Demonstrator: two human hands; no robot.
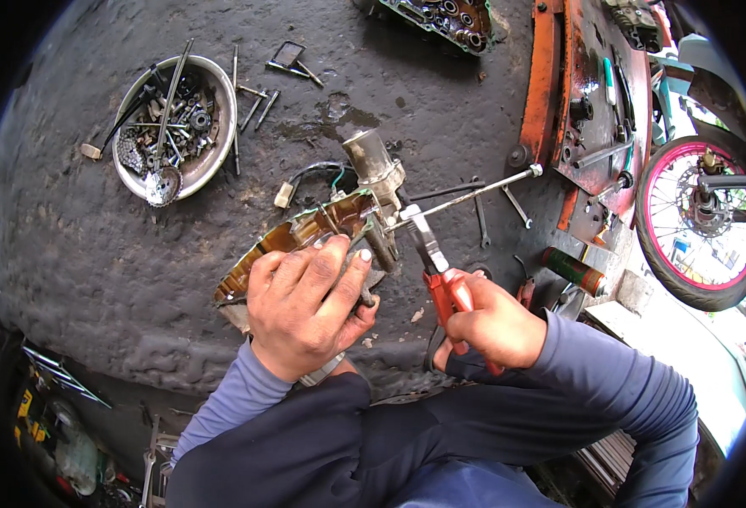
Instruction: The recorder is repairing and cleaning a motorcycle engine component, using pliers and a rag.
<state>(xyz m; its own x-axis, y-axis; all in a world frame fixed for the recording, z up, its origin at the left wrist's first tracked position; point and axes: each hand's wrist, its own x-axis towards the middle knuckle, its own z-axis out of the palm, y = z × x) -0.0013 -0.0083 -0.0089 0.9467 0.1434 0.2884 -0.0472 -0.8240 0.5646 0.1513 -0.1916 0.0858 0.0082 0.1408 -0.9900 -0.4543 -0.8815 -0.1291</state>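
My left hand [309, 309] is closed over the near side of a metal engine cover [276, 240], whose oily brown inside faces up. In my right hand [504, 323] are pliers with red handles [437, 295]. Their metal jaws point away from me and meet the cover's right end, beside a long thin rod [487, 190]; whether they grip anything there I cannot tell. A grey cylindrical motor [368, 157] stands at the cover's far right end. Just left of it lies a cable with a pale connector [284, 196].
A white bowl [232, 110] full of bolts, gears and a chain stands at the far left, with loose bolts [266, 110] beside it. Another engine casing [483, 42] lies at the back. Right are wrenches [482, 222], a spray can [574, 270], an orange metal frame [546, 85] and a pink-rimmed wheel [654, 245].
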